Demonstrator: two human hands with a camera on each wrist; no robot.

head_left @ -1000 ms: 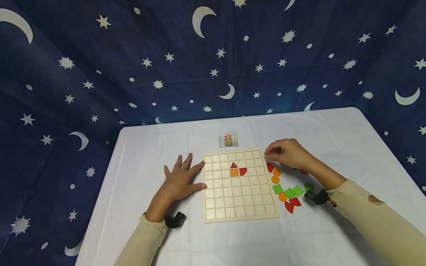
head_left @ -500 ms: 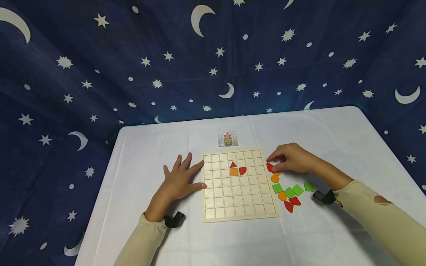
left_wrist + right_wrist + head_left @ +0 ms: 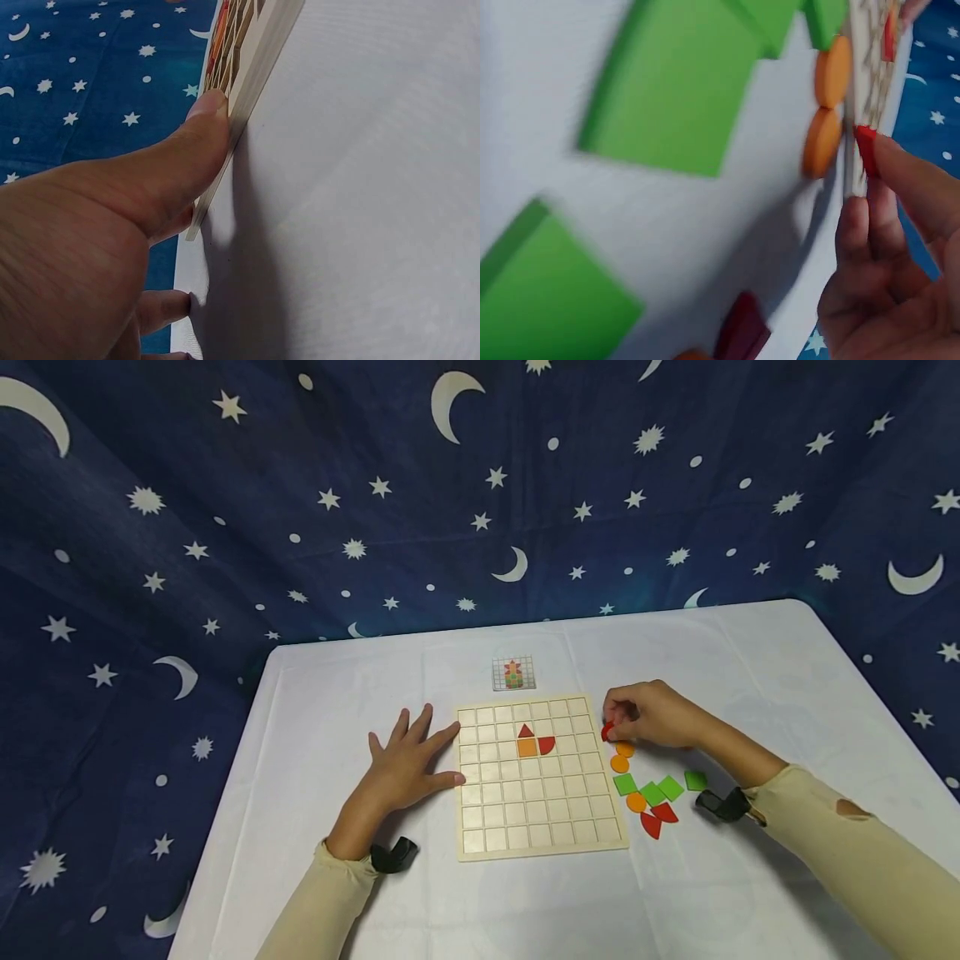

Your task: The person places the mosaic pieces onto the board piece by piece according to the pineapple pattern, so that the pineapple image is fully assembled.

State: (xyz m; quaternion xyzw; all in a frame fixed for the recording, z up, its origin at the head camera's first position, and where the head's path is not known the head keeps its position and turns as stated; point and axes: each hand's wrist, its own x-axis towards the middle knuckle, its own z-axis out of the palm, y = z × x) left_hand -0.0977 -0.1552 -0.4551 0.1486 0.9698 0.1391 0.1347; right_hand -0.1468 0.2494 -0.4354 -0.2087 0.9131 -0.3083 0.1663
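Note:
My right hand (image 3: pixel 654 714) pinches a red quarter-circle tile (image 3: pixel 607 732) between thumb and fingers, just off the right edge of the wooden grid board (image 3: pixel 517 793). In the right wrist view most of that red tile (image 3: pixel 867 148) is covered by the fingers. My left hand (image 3: pixel 403 768) lies spread, its thumb and index fingertip touching the board's left edge; the thumb (image 3: pixel 176 169) shows against the rim in the left wrist view. On the board sit a red triangle (image 3: pixel 526 732), an orange square (image 3: pixel 527 747) and a red quarter circle (image 3: pixel 547 745).
Right of the board lie orange discs (image 3: pixel 619 764), several green squares (image 3: pixel 670 788) and red quarter-circle tiles (image 3: pixel 651 826). A small pattern card (image 3: pixel 513 673) lies behind the board on the white-covered table (image 3: pixel 360 685). Dark starry cloth (image 3: pixel 420 527) hangs behind.
My right hand has come down from beside the board's upper right corner to the red quarter-circle tile and now pinches it. The left hand stays in place.

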